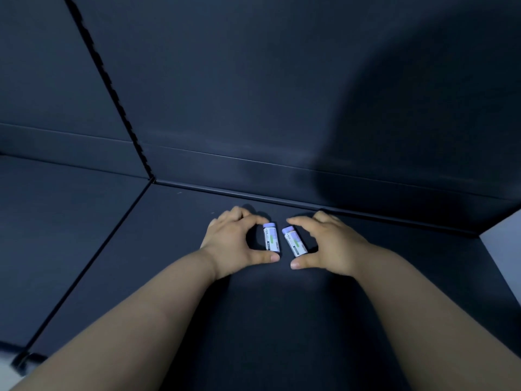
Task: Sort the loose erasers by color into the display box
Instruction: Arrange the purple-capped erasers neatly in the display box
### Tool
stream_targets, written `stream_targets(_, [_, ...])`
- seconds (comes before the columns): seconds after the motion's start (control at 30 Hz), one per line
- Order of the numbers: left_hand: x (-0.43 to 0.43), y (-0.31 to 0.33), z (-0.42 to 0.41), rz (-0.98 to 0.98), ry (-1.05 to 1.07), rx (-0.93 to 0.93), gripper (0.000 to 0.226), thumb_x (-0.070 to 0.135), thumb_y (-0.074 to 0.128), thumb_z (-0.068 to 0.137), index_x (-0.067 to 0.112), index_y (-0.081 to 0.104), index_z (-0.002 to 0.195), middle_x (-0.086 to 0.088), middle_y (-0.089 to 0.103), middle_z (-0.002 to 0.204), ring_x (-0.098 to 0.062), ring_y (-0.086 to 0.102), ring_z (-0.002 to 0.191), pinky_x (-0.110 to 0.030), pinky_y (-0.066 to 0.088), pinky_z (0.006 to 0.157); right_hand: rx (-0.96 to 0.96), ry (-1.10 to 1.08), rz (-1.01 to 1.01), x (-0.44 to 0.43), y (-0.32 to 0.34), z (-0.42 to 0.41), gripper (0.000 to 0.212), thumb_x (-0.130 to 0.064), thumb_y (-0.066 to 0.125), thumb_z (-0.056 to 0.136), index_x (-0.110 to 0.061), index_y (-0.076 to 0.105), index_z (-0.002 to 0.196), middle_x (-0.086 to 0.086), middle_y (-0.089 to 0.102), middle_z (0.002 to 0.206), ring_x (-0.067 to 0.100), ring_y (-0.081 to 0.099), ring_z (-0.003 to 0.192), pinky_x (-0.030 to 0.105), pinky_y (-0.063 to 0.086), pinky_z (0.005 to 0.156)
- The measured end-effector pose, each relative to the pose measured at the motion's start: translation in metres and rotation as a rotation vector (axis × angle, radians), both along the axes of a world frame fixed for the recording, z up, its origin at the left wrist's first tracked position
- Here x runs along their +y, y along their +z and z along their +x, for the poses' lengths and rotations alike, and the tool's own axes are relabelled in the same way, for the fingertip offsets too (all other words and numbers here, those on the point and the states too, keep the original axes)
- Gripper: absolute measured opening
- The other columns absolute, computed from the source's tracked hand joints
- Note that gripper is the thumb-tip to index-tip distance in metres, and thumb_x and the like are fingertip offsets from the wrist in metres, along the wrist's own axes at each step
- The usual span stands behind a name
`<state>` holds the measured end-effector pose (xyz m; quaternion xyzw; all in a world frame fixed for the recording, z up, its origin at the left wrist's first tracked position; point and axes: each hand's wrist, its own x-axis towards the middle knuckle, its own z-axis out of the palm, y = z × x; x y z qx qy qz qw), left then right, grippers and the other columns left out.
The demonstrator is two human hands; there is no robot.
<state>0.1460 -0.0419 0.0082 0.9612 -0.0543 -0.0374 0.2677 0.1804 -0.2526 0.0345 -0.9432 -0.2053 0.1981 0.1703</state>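
Note:
Two small purple erasers in white paper sleeves lie side by side on the dark surface. My left hand (pixel 235 239) pinches the left eraser (pixel 271 237) lengthwise between forefinger at its far end and thumb at its near end. My right hand (pixel 328 244) curls the same way round the right eraser (pixel 294 241), which is tilted; thumb near its bottom end, forefinger just past its top end. No display box is in view.
The dark mat (pixel 253 320) has a seam (pixel 93 249) running diagonally at the left. A dark back wall (pixel 253 94) rises just beyond the hands. A pale patch (pixel 504 246) shows at the right edge.

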Motion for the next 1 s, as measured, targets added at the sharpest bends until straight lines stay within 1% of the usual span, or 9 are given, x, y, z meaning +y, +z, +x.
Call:
stream_targets(0.13, [0.002,0.006,-0.002,-0.025,-0.003,0.031,0.067,0.063,0.071,0.063,0.041,0.05,0.122,0.015,0.043,0.108,-0.007,0.04,0.113,-0.025,0.024,0.101,-0.065,-0.071,0.01,0.004,0.002,-0.006,0.074,-0.059,0.075,0.062,-0.038,0.044,0.126,-0.012,0.04,0.112,0.01,0.039,0.116,0.031,0.041,0.093])
stream_targets(0.27, [0.018,0.017,-0.013,-0.021,-0.03,0.0,0.066,0.06,0.072,0.065,0.04,0.048,0.123,0.017,0.047,0.102,-0.003,0.043,0.105,-0.022,0.023,0.09,-0.148,-0.126,0.061,0.016,0.008,-0.021,0.075,-0.062,0.074,0.061,-0.035,0.045,0.124,-0.014,0.042,0.112,0.008,0.043,0.111,0.028,0.041,0.09])
stream_targets(0.33, [0.036,0.024,-0.021,0.011,-0.056,-0.035,0.068,0.061,0.071,0.065,0.039,0.046,0.125,0.019,0.047,0.099,-0.002,0.042,0.104,-0.021,0.022,0.088,-0.163,-0.135,0.08,0.028,0.016,-0.031,0.073,-0.062,0.073,0.061,-0.036,0.044,0.124,-0.016,0.041,0.11,0.007,0.043,0.11,0.026,0.04,0.087])
stream_targets(0.43, [0.073,0.034,-0.034,0.124,-0.111,-0.095,0.07,0.066,0.066,0.066,0.039,0.043,0.127,0.021,0.045,0.097,-0.003,0.043,0.102,-0.021,0.024,0.09,-0.189,-0.154,0.087,0.048,0.03,-0.049,0.072,-0.064,0.071,0.061,-0.039,0.043,0.123,-0.019,0.041,0.109,0.004,0.044,0.106,0.025,0.04,0.082])
stream_targets(0.53, [0.121,0.039,-0.048,0.217,-0.162,-0.204,0.073,0.078,0.05,0.063,0.037,0.047,0.124,0.021,0.047,0.093,-0.005,0.049,0.096,-0.024,0.03,0.085,-0.202,-0.176,0.082,0.08,0.043,-0.07,0.075,-0.069,0.068,0.06,-0.043,0.039,0.125,-0.023,0.04,0.108,0.002,0.046,0.103,0.024,0.042,0.08])
stream_targets(0.6, [0.158,0.039,-0.058,0.243,-0.209,-0.295,0.072,0.08,0.045,0.063,0.036,0.049,0.12,0.02,0.052,0.09,-0.007,0.054,0.088,-0.026,0.033,0.077,-0.208,-0.179,0.057,0.109,0.049,-0.084,0.075,-0.071,0.065,0.061,-0.045,0.036,0.125,-0.024,0.037,0.107,0.001,0.046,0.101,0.023,0.043,0.078])
stream_targets(0.7, [0.216,0.039,-0.072,0.302,-0.276,-0.367,0.068,0.08,0.044,0.066,0.035,0.048,0.117,0.019,0.055,0.088,-0.006,0.053,0.08,-0.022,0.029,0.073,-0.226,-0.19,0.029,0.159,0.052,-0.104,0.077,-0.075,0.061,0.06,-0.047,0.034,0.127,-0.024,0.036,0.103,0.0,0.046,0.099,0.022,0.043,0.076])
stream_targets(0.83, [0.295,0.046,-0.083,0.298,-0.288,-0.392,0.068,0.078,0.044,0.066,0.032,0.05,0.115,0.016,0.056,0.088,-0.007,0.05,0.081,-0.023,0.027,0.072,-0.238,-0.241,0.04,0.242,0.053,-0.122,0.079,-0.076,0.059,0.061,-0.045,0.033,0.13,-0.023,0.035,0.104,0.0,0.047,0.098,0.023,0.047,0.077])
stream_targets(1.0, [0.36,0.055,-0.089,0.281,-0.255,-0.454,0.071,0.076,0.046,0.065,0.026,0.058,0.114,0.013,0.057,0.089,-0.007,0.045,0.084,-0.026,0.028,0.073,-0.247,-0.262,0.095,0.326,0.054,-0.13,0.082,-0.074,0.06,0.063,-0.043,0.031,0.134,-0.021,0.033,0.104,0.004,0.05,0.095,0.024,0.048,0.075])
